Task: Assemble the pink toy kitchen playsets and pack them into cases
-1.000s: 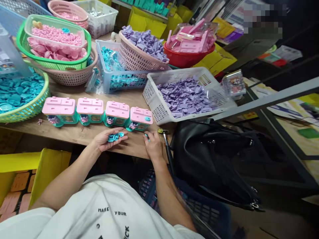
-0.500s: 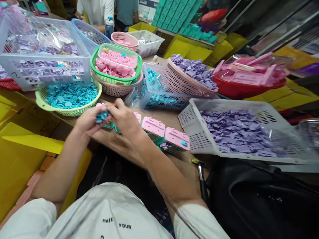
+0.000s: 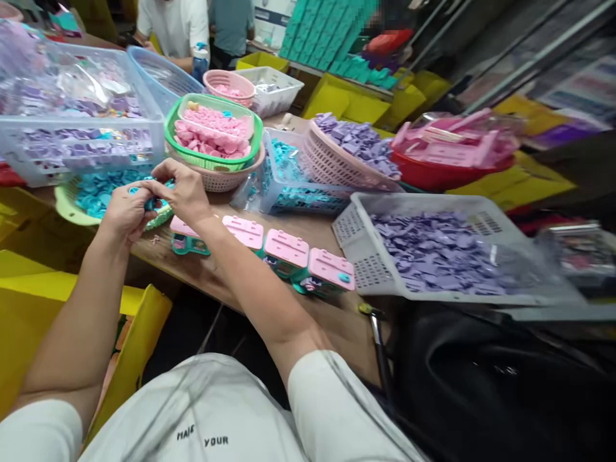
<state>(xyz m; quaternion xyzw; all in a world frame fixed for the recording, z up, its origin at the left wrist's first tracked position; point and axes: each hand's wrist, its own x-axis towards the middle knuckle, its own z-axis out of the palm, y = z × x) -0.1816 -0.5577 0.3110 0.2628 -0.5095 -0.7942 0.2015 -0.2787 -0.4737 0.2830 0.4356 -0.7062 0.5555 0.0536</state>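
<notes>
My left hand point(image 3: 126, 212) is closed around a few small blue plastic pieces point(image 3: 151, 204), in front of the green basket point(image 3: 72, 212) of blue oval pieces. My right hand point(image 3: 187, 196) meets it from the right, its thumb and fingers pinched at the left fingertips; what they grip is hidden. Below and to the right, several pink-topped teal toy boxes point(image 3: 285, 249) stand in a row on the table. A blue oval piece point(image 3: 344, 277) shows on the lid of the rightmost box.
A white crate point(image 3: 399, 276) of purple parts stands at the right, with a hammer point(image 3: 378, 340) near its front corner. Behind are a green basket point(image 3: 212, 163) of pink parts and a clear crate point(image 3: 308, 204). Yellow cartons point(image 3: 144, 333) stand at the left. A co-worker point(image 3: 176, 25) is at the back.
Both hands have moved left with the blue pieces, from above the toy boxes to the front of the basket of blue pieces. The leftmost toy boxes now show more fully.
</notes>
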